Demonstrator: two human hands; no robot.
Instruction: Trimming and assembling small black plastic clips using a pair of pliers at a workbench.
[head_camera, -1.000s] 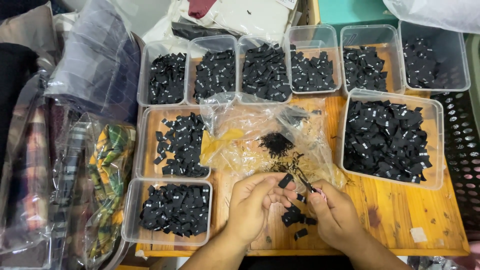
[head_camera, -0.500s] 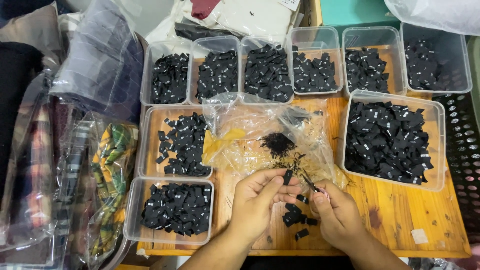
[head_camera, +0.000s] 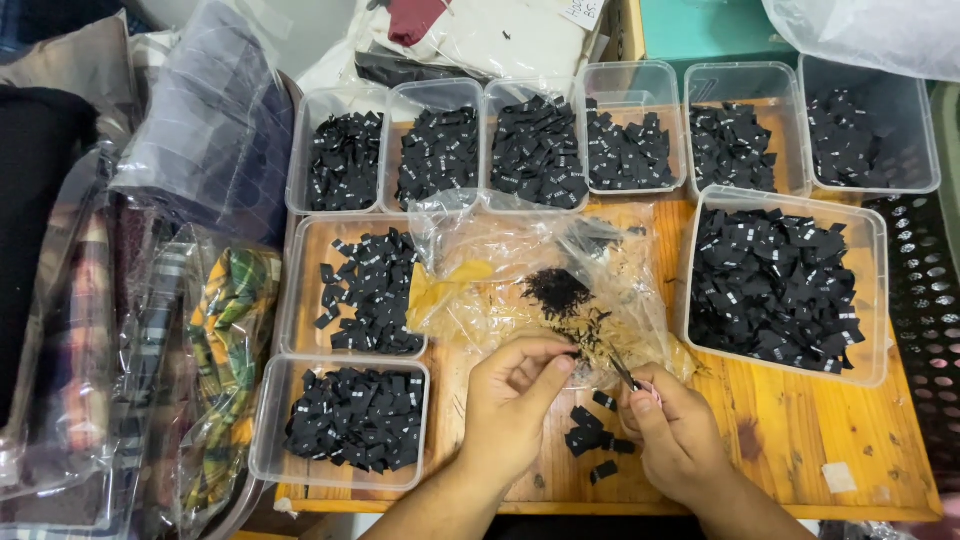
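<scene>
My left hand (head_camera: 512, 400) pinches a small black label between thumb and forefinger, at the near edge of a crumpled clear plastic bag (head_camera: 470, 290). My right hand (head_camera: 676, 436) grips small scissors (head_camera: 621, 371), whose blades point up-left toward that label. Fine black trimmings (head_camera: 556, 291) lie piled on the bag. A few loose black labels (head_camera: 590, 437) sit on the wooden table (head_camera: 800, 450) between my two hands.
Clear tubs of black labels surround the bag: a row of several at the back (head_camera: 535, 145), a large one on the right (head_camera: 780, 285), two on the left (head_camera: 360, 290) (head_camera: 350, 415). Bagged plaid fabric (head_camera: 225, 330) lies left. A black perforated crate (head_camera: 930, 320) stands at the right.
My left fingers have closed tighter on the label and moved slightly up toward the bag. The scissors have come in closer to it.
</scene>
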